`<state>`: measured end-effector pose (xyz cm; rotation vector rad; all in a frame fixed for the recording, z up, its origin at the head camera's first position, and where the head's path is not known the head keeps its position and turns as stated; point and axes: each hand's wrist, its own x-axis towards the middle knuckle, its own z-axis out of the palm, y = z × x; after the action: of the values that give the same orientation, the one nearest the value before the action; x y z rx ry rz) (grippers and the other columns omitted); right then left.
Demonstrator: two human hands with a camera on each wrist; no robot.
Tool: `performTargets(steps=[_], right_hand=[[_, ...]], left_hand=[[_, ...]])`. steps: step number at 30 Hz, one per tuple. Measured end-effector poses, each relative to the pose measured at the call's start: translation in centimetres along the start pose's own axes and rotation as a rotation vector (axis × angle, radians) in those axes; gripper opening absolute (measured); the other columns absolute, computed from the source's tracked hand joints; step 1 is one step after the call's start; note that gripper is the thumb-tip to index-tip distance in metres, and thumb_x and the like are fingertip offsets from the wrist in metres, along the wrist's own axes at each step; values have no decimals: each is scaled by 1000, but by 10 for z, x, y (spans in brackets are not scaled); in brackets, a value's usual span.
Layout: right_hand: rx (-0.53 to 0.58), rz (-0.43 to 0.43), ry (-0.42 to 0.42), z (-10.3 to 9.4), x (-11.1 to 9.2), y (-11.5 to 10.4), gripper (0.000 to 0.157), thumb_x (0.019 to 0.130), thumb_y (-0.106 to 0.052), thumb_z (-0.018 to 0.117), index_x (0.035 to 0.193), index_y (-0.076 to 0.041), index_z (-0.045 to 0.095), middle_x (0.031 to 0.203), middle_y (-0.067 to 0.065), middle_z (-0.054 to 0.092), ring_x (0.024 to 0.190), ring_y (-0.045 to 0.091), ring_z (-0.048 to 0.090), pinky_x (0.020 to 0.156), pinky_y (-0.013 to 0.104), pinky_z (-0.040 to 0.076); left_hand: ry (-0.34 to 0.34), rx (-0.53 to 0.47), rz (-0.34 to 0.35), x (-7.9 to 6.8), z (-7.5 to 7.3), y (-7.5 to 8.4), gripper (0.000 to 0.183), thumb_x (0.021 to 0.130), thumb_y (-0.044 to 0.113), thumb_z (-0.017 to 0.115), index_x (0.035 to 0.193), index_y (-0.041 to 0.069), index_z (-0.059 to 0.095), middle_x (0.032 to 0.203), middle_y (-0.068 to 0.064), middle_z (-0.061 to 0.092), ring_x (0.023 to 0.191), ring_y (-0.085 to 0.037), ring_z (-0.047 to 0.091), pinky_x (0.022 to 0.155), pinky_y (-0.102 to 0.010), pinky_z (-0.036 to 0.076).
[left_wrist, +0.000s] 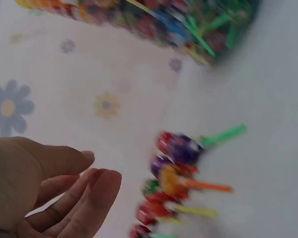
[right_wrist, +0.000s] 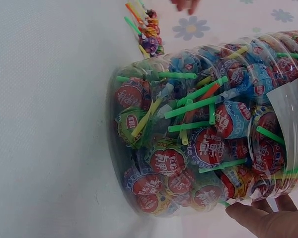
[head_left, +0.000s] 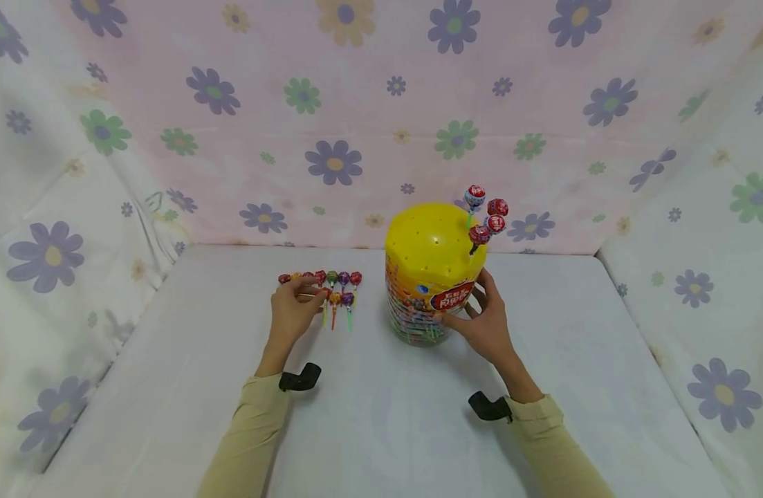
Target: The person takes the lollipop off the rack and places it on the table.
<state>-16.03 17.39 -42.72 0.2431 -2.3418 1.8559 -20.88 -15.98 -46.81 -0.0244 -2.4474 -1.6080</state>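
A clear plastic jar (right_wrist: 198, 148) full of wrapped lollipops stands upright on the table, under a domed yellow lid (head_left: 432, 235) dotted with small holes. My right hand (head_left: 483, 321) grips its right side, thumb at the front and fingers round behind. Several lollipops (head_left: 496, 223) stick up from the lid's right edge. To the left of the jar, two rows of lollipops lie on the table, among them one with an orange wrapper (left_wrist: 172, 181) and one with a purple wrapper (left_wrist: 186, 150). My left hand (head_left: 292, 308) hovers over their left end, fingers loosely bent with nothing between thumb and fingertips.
The white table (head_left: 381, 422) meets a flowered cloth backdrop (head_left: 369, 104) at its back edge, and similar cloth hangs at both sides. A black wrist camera (head_left: 301, 377) is strapped to the left wrist, another black camera (head_left: 488, 407) to the right.
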Motion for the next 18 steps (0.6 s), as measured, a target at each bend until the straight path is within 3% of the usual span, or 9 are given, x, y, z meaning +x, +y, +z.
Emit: performTargets(steps=[5,10,14,18], right_hand=[[4,3,-1,0,0,1,91,84,1,80,158,-6,27,155,20,37,143,43,39,113,62,38],[-1,6,1,0,-1,-2,91,85,-1,81,158,-6,27,155,20,37,144,43,39,114,62,38],[-1,15,5,1,-2,-4,91,85,-1,80,158,-6,27,156,20,36,144,42,39,114,61,38],[6,-5,18,0,3,18,93,84,-4,82,158,-11,28,156,15,37,145,39,39,114,60,39]], left_hand=[[55,-135,187,2,5,36,25,94,4,72,118,-3,71,101,-24,73,87,-29,73,71,-12,55],[96,-319,327,-1,20,78,24,95,2,70,119,-3,71,104,-23,71,89,-10,70,75,-16,59],[53,-400,426,-6,32,111,27,93,-4,69,120,-6,68,108,-24,70,95,-12,71,81,-25,61],[-36,-410,495,-11,45,143,30,93,-6,67,123,-9,65,112,-23,69,101,-24,71,85,-28,61]])
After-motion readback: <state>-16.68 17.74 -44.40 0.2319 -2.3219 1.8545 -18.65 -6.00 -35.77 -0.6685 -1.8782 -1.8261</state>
